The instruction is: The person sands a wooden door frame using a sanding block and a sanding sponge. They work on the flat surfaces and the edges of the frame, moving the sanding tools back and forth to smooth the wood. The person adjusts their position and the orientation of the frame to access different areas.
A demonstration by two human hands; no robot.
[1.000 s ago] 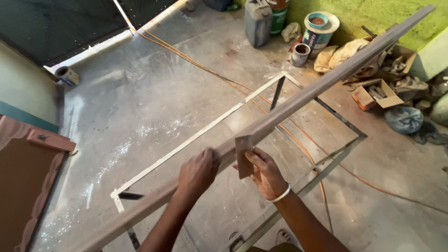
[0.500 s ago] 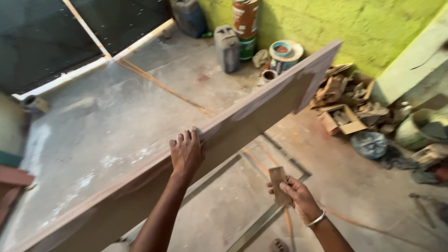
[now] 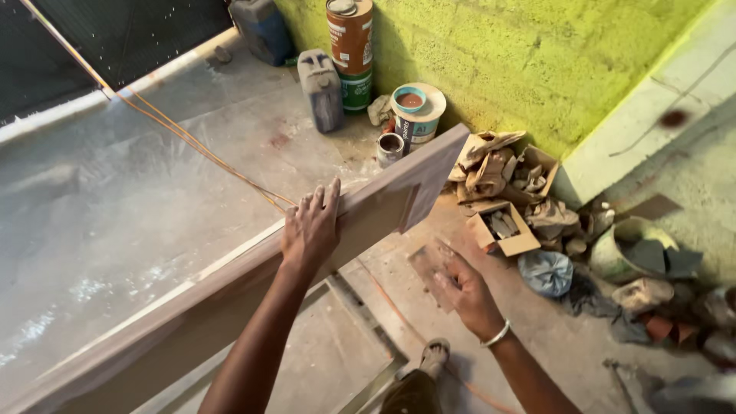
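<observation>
Board's [image 3: 230, 299] lower end beyond frame

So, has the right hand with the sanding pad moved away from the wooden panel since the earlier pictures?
Yes. The right hand with the sanding pad came off the wooden panel and is now below it, over the floor frame.
</observation>
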